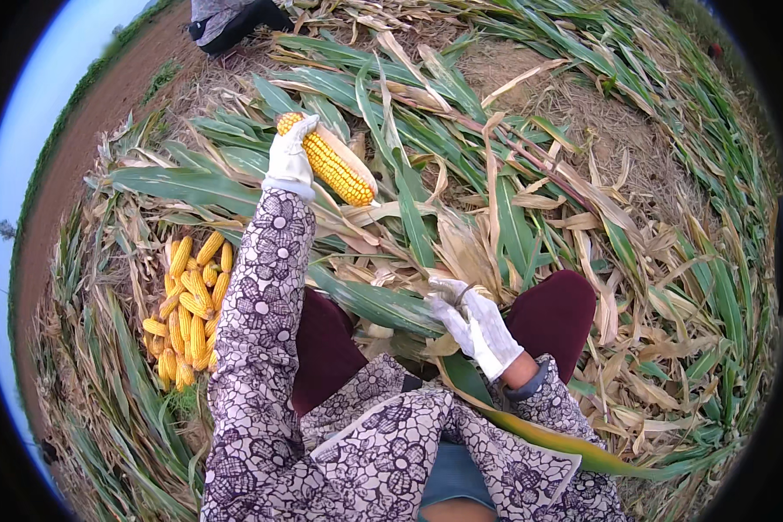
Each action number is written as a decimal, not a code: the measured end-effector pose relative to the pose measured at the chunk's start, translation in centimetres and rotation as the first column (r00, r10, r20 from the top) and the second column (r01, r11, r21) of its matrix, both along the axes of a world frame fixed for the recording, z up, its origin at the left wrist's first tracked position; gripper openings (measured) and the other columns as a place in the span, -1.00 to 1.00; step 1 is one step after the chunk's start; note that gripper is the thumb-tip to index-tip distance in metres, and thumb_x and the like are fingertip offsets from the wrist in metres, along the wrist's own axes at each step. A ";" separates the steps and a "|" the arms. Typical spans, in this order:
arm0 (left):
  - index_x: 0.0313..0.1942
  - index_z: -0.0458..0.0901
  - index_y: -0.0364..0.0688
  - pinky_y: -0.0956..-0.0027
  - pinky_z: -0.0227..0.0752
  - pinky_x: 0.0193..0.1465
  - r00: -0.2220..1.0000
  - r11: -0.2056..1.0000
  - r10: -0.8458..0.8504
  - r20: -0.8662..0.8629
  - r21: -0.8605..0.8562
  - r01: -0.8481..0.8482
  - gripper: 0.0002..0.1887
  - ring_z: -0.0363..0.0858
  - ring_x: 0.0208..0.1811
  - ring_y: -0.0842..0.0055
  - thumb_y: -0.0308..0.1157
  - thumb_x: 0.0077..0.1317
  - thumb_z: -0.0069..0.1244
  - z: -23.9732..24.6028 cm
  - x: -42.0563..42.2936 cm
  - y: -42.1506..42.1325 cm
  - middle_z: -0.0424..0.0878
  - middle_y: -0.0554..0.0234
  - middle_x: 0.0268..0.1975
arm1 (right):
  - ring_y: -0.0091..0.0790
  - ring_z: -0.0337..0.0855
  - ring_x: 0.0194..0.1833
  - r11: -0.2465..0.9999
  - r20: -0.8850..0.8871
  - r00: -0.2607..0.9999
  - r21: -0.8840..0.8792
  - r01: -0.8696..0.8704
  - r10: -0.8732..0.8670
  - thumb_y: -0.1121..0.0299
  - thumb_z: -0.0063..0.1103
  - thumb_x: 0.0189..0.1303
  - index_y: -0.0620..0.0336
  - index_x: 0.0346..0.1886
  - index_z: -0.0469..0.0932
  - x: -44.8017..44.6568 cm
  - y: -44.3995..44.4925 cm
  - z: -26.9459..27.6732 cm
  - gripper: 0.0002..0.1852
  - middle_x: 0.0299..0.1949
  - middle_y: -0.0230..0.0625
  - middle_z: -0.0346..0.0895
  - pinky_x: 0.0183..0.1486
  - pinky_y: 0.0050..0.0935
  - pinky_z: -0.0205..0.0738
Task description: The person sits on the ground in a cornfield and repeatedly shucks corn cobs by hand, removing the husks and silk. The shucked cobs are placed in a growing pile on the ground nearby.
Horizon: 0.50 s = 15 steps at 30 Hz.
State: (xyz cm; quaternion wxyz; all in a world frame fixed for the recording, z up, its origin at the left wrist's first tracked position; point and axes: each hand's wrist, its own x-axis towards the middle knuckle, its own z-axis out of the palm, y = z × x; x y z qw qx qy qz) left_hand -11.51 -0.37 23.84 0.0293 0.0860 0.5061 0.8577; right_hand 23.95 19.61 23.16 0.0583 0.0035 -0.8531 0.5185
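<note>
My left hand [291, 153], in a white glove, grips a bare ear of yellow corn [336, 166] by its upper end, out over the cut stalks. A pale strip shows along one side of the ear. Lower down, between my knees, my right hand [473, 320], also gloved in white, is at the base of a dry corn husk [466, 251], with a thin dark item across its fingers. Whether those fingers hold the husk or a stalk is hard to tell. A green corn leaf [378, 303] passes against the right fingertips.
A pile of husked yellow corn ears [192, 307] lies on the ground left of my left sleeve. Cut corn stalks [541, 163] with green and dry leaves spread ahead and to the right. Another person [235, 23] is partly visible at the top left.
</note>
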 end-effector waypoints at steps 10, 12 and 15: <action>-0.09 0.64 -0.30 0.36 0.44 0.11 0.657 0.714 0.681 0.323 -0.097 -0.693 -0.76 0.59 -0.03 0.40 -0.44 0.28 -0.01 -7.3 13.6 -33.9 0.66 0.14 -0.06 | -0.11 0.31 0.23 0.610 0.037 0.893 0.717 -0.336 0.448 0.27 0.28 -0.08 0.19 0.05 0.49 -5.1 -5.8 -9.6 -0.47 0.13 -0.12 0.42 0.28 -0.07 0.12; -0.01 0.61 -0.28 0.37 0.43 0.13 0.457 0.627 0.712 0.533 -0.188 -0.756 -0.72 0.57 0.03 0.36 -0.46 0.30 -0.07 -10.3 19.0 -37.6 0.63 0.10 0.00 | -0.09 0.33 0.19 0.602 0.019 0.897 0.735 -0.312 0.442 0.23 0.22 -0.04 0.17 -0.02 0.55 -5.7 -6.0 -11.8 -0.55 0.11 -0.13 0.44 0.24 -0.07 0.15; 0.08 0.53 -0.31 0.37 0.39 0.21 0.296 0.523 0.802 0.519 -0.369 -0.768 -0.67 0.48 0.17 0.38 -0.47 0.37 -0.22 -11.7 24.1 -41.1 0.57 0.07 0.11 | -0.08 0.44 0.06 0.749 -0.071 0.909 0.595 -0.292 0.411 0.19 0.13 0.04 0.10 -0.08 0.60 -6.0 -5.9 -13.7 -0.63 -0.03 -0.18 0.53 0.13 -0.09 0.23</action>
